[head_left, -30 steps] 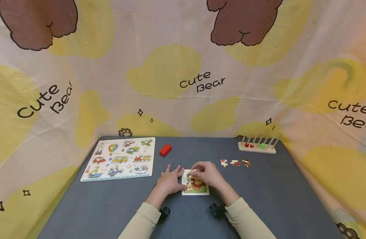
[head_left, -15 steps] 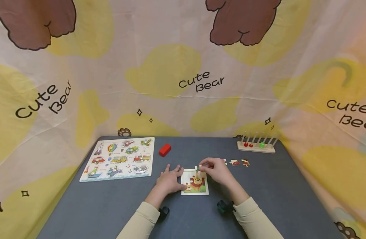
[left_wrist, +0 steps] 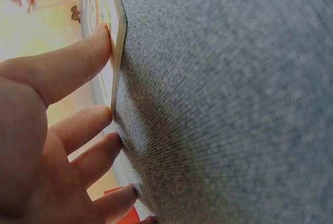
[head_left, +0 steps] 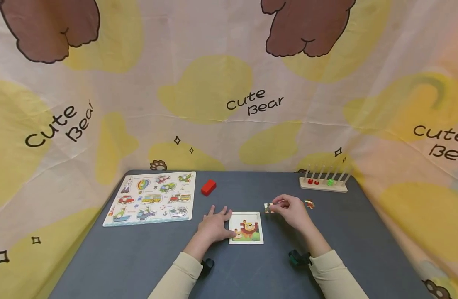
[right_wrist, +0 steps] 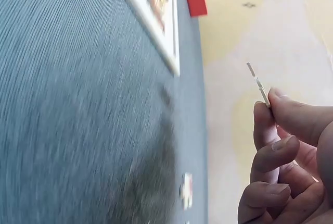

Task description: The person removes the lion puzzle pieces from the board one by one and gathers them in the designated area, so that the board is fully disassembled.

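In the head view my left hand (head_left: 214, 227) lies at the left side of a small white-framed jigsaw tray (head_left: 236, 218). Its fingers are spread and its thumb (left_wrist: 83, 62) rests on the frame's edge. Assembled pieces showing a lion (head_left: 249, 228) fill the lower and right part of the tray; the upper left is bare. To the right of the tray, my right hand (head_left: 293, 211) pinches a jigsaw piece (head_left: 267, 208) between thumb and forefinger. The right wrist view shows this piece (right_wrist: 258, 83) edge-on, held above the table.
A loose jigsaw piece (head_left: 309, 204) lies beyond the right hand, which hides others near it. A vehicle picture board (head_left: 165, 216) is at the back left, with a red block (head_left: 208, 187) beside it. A pegged wooden stand (head_left: 323, 187) with beads is at the back right.
My right hand has moved rightward from over the tray, carrying the pinched jigsaw piece away with it. It now covers some of the loose pieces. The left hand stays on the tray.
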A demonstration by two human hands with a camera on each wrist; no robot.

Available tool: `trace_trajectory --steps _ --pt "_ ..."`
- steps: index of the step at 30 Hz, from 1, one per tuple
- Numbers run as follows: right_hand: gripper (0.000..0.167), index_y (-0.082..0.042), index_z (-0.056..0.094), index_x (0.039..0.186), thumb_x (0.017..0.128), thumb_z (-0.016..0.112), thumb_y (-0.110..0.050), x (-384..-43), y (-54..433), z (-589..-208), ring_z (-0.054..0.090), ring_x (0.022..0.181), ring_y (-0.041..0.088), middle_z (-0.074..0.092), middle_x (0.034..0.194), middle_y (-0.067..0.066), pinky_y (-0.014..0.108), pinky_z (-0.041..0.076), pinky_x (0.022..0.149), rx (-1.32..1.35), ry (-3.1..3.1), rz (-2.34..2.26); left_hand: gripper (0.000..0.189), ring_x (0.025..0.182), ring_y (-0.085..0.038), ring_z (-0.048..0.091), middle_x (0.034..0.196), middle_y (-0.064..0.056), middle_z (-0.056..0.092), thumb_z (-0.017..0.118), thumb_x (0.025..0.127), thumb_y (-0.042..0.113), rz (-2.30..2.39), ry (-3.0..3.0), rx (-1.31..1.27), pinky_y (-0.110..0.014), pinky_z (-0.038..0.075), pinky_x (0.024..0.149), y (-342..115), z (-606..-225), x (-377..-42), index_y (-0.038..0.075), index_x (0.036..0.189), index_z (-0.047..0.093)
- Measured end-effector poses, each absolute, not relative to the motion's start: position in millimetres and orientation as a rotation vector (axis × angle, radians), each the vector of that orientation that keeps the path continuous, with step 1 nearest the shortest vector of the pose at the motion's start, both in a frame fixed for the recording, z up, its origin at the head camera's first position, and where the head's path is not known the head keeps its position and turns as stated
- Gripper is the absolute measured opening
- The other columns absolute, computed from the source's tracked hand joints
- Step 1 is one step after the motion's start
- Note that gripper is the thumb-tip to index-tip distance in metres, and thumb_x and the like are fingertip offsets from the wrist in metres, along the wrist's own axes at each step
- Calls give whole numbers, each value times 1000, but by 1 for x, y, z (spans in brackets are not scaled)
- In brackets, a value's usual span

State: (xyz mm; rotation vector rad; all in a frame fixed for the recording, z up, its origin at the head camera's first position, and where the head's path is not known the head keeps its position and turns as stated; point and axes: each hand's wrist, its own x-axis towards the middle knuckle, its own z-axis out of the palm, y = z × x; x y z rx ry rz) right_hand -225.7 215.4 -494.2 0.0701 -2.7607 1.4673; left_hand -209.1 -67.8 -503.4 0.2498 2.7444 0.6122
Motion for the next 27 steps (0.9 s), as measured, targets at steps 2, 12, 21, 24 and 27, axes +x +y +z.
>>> trace_trajectory --steps 2,12,21,24,27 --pt "19 -8 73 99 87 81 -21 -226 223 -496 57 67 17 73 82 11 28 45 58 51 -2761 1463 81 154 -43 16 162 -4 39 81 81 46 610 2743 247 -73 30 110 -67 -504 -209 22 151 49" --pt "24 -8 73 104 90 78 -28 -226 253 -509 54 71 18 70 82 8 29 43 61 -92 -2825 1393 81 154 -43 18 161 -4 40 82 80 46 614 2755 250 -74 31 108 -68 -506 -210 22 151 50" --pt "18 -7 73 99 90 78 -22 -233 266 -522 56 71 16 69 79 3 28 44 64 -49 -2862 1312 81 154 -42 17 161 -4 39 82 81 46 607 2760 260 -72 28 111 -68 -506 -209 22 151 50" --pt "15 -6 73 96 89 78 -18 -234 268 -526 57 70 14 69 78 3 27 45 64 -10 -2872 1270 81 154 -42 17 162 -4 39 82 81 46 609 2756 260 -72 29 111 -67 -506 -209 22 151 50" --pt "13 -5 73 94 89 78 -16 -235 269 -527 57 68 14 69 75 2 27 44 63 37 -2879 1218 81 154 -42 17 162 -4 39 81 81 46 606 2754 253 -73 30 110 -67 -505 -209 22 151 49"
